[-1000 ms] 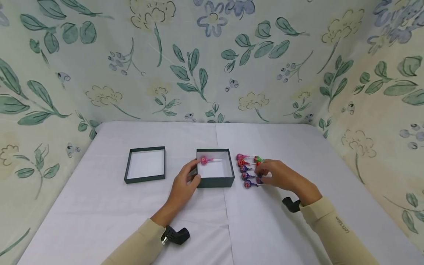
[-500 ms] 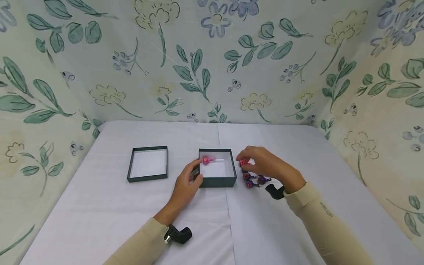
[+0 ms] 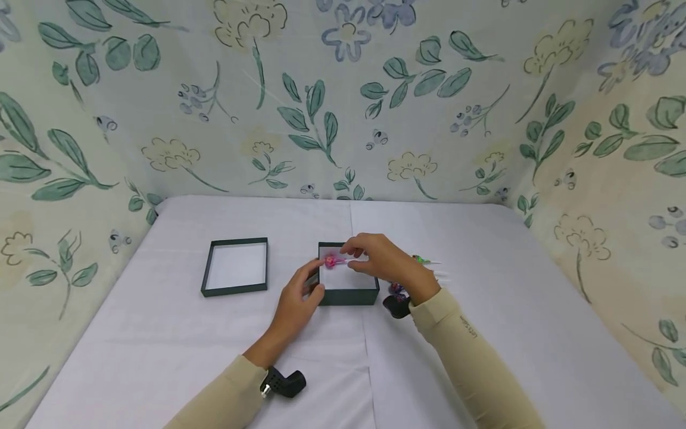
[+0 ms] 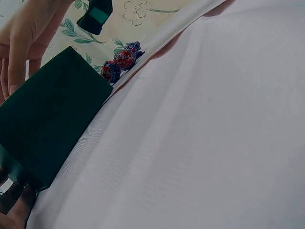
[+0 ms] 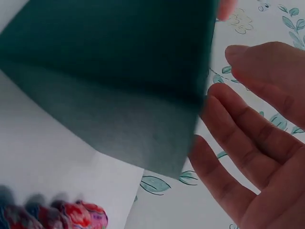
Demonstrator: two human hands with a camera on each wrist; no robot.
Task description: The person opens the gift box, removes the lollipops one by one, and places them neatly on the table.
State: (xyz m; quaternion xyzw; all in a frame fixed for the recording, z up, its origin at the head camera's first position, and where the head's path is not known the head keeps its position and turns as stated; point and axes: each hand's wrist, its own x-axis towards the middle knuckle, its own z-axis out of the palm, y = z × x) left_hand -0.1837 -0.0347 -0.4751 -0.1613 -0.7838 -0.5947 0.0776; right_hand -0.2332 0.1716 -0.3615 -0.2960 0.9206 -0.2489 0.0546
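My left hand [image 3: 299, 296] holds the left side of a dark green open box [image 3: 348, 297], index finger at the rim and thumb by the front corner. Its fingertips [image 4: 21, 205] show at the box's lower corner in the left wrist view. In the box lies a pink lollipop [image 3: 330, 261], its stick partly hidden by my right fingers. My right hand [image 3: 377, 257] reaches over the box, thumb and index finger apart. Nothing shows between them in the right wrist view, where the fingers [image 5: 228, 138] bend loosely beside the box wall.
Right of the box lie several lollipops, mostly behind my right hand and wrist; a green lollipop [image 3: 421, 260] and a purple lollipop [image 3: 396, 288] show. A row of wrapped lollipop heads [image 5: 74, 214] appears in the right wrist view. The shallow lid [image 3: 234, 292] lies at left.
My right hand has moved left from the lollipops to over the box, and its fingers now cover part of the pink lollipop's stick. The left hand stays at the box.
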